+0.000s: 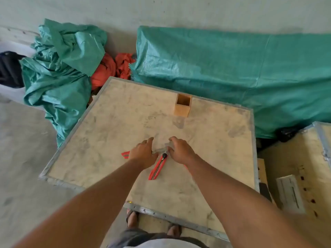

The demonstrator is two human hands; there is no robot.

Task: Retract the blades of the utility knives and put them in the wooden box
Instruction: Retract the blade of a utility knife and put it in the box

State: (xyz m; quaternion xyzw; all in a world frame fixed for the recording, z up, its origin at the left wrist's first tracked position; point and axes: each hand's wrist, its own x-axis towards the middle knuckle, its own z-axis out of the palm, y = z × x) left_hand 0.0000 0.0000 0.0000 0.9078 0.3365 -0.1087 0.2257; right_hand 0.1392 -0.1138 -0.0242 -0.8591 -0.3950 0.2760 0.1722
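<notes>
On the worktop [111,140], near its middle, both hands come down side by side over the utility knives. The left hand [143,154] lies palm down with loosely curled fingers covering a red knife [125,154], whose end pokes out to its left; whether this grip is pinching the knife or only resting on it I cannot tell. The right hand [180,151] is curled the same way, fingertips at a grey blade [159,150] that runs between the two hands; its hold is also unclear. A second red knife [158,167] lies slanted on the board between the wrists, its black knob end just beside the right hand. Farther back, well apart from the hands, the wooden box [182,104] stands upright and open-topped. Green tarpaulin [232,77] lies behind the worktop.
</notes>
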